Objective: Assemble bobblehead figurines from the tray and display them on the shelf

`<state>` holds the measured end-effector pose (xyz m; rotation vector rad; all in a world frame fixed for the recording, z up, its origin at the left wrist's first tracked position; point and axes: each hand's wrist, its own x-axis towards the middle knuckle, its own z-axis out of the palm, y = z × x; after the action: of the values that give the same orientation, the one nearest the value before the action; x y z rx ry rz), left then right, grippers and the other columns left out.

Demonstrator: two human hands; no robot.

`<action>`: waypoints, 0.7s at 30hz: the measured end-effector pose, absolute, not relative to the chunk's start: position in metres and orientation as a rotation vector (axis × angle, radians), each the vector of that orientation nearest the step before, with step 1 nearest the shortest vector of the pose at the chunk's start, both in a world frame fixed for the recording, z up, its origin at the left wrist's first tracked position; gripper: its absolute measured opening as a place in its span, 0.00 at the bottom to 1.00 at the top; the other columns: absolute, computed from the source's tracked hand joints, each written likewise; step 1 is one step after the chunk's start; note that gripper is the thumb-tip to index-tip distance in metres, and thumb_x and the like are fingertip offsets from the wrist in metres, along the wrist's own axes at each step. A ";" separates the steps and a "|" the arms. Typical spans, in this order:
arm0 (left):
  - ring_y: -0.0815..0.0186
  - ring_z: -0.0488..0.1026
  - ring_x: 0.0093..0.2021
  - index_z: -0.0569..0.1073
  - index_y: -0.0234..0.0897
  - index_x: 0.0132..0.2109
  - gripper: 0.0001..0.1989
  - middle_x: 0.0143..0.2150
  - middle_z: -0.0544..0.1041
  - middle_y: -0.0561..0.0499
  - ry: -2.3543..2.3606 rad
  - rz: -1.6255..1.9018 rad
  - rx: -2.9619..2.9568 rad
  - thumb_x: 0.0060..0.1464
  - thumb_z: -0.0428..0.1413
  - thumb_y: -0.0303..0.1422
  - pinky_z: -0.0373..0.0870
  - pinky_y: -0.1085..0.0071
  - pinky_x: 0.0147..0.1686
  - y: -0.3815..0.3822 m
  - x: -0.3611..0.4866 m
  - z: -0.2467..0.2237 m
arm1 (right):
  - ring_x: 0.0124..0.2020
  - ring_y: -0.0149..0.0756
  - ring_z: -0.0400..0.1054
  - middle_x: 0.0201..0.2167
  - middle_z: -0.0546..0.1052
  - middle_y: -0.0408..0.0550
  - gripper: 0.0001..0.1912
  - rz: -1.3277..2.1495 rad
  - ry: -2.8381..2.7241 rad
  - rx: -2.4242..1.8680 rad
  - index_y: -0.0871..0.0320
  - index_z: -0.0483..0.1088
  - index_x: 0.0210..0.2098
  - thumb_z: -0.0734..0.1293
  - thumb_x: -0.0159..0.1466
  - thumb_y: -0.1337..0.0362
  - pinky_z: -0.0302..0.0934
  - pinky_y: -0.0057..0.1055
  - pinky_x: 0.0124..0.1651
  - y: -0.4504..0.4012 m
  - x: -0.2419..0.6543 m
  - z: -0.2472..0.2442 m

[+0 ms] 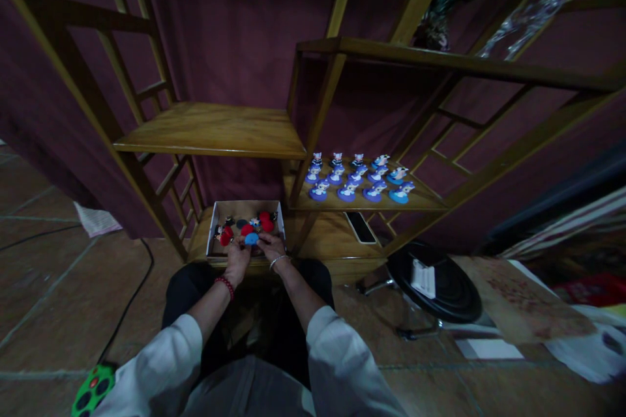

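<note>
Standing against a maroon curtain [235, 26] on a tiled floor [44, 300], a wooden shelf unit [210, 130] carries rows of small purple-based figurines [347, 191] on its raised right shelf, some reaching its front edge. Beneath that shelf, a smartphone [360, 227] lies near the right end of the lower board; a black round stool [450, 287] stands beyond that end. On the board's left part sits an open cardboard box [282, 225] with red figurines [225, 235] inside. At the box's front edge, the left hand [237, 259] and right hand [271, 247], fingers nearly closed, pinch a blue round piece [252, 239] between them from opposite sides.
</note>
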<state>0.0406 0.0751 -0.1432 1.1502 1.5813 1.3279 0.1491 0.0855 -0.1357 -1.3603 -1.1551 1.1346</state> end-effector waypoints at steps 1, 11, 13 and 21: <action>0.68 0.72 0.30 0.70 0.33 0.34 0.08 0.28 0.74 0.51 1.580 1.317 1.135 0.43 0.51 0.23 0.70 0.70 0.33 0.074 0.041 -0.142 | 0.35 0.36 0.70 0.30 0.77 0.43 0.10 1.138 -1.155 -1.352 0.57 0.74 0.30 0.68 0.47 0.63 0.64 0.36 0.44 0.086 0.149 -0.136; 0.68 0.72 0.33 0.72 0.32 0.38 0.12 0.32 0.75 0.50 1.544 1.268 1.138 0.43 0.50 0.22 0.69 0.70 0.37 0.071 0.040 -0.133 | 0.38 0.34 0.70 0.34 0.77 0.43 0.10 1.135 -1.229 -1.276 0.57 0.72 0.31 0.64 0.48 0.70 0.61 0.34 0.47 0.087 0.149 -0.141; 0.67 0.72 0.33 0.72 0.33 0.37 0.12 0.32 0.76 0.50 1.542 1.264 1.166 0.43 0.51 0.22 0.69 0.69 0.38 0.071 0.039 -0.134 | 0.38 0.34 0.69 0.34 0.77 0.42 0.10 1.114 -1.249 -1.290 0.57 0.72 0.31 0.64 0.48 0.70 0.61 0.34 0.48 0.087 0.149 -0.143; 0.65 0.73 0.35 0.74 0.33 0.34 0.15 0.31 0.76 0.51 1.580 1.219 1.322 0.37 0.51 0.18 0.68 0.66 0.41 0.075 0.038 -0.136 | 0.39 0.33 0.69 0.33 0.77 0.41 0.11 1.055 -1.343 -1.302 0.57 0.71 0.29 0.61 0.48 0.72 0.59 0.32 0.49 0.089 0.151 -0.141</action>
<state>0.0379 0.0746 -0.1358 1.3219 1.5805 1.2186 0.1505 0.0888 -0.1414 -1.3022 -1.3431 1.0551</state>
